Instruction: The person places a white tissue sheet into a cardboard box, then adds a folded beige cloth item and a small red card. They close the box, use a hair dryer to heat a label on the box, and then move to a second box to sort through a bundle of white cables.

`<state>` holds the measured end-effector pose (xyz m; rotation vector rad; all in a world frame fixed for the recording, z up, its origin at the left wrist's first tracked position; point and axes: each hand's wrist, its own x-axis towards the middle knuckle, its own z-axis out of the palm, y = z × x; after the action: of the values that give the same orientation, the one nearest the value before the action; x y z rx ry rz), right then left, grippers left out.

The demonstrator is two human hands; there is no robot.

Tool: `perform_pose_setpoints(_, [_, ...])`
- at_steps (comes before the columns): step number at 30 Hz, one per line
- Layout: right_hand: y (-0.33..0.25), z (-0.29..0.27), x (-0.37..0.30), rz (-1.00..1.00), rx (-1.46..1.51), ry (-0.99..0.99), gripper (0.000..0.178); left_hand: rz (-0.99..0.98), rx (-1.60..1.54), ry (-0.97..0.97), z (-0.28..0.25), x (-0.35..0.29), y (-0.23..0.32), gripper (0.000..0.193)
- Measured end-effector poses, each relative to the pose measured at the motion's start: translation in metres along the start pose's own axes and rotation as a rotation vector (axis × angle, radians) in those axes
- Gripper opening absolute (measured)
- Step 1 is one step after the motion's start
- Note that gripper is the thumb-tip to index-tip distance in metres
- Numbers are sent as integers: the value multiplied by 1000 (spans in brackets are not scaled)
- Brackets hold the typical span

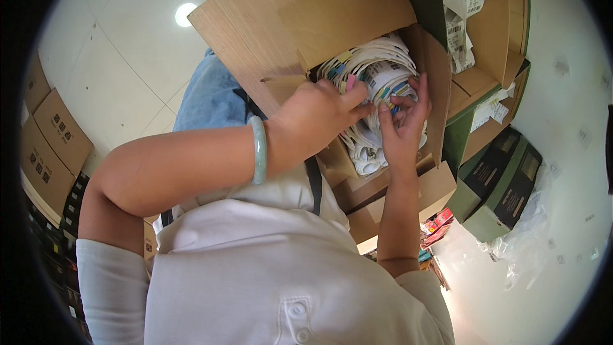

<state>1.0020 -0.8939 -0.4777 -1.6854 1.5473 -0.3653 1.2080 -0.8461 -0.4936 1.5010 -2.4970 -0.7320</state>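
An open cardboard box (348, 9) holds a thick bundle of looped white label strips (373, 57) with barcodes and coloured edges. My left hand (319, 112) reaches in from the left, a pale green bangle on its wrist. Its fingers are bent together on a label strip beside a small pink tab (350, 82); the fingertips are partly hidden. On the right side of the bundle, my right hand (403, 124) has its thumb and curled fingers around the strips. The two hands nearly meet over the middle of the bundle.
The box rests on a wood-grain surface (249, 19). To the right, another carton (491, 19) contains rolled labels (466, 0). Green and black boxes (501, 185) lie on the floor beyond. Cartons (60, 131) are stacked at far left.
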Motion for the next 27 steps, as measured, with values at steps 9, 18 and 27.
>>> perform_pose_setpoints(9, [-3,7,1,-43,-177,61,95,146,-11,56,-3,-8,-13,34])
perform_pose_setpoints(18, [-7,4,4,-21,-209,69,94,89,-61,38,-2,-6,-14,34])
perform_pose_setpoints(27, [2,2,3,-34,-125,43,93,-10,23,159,12,12,0,59])
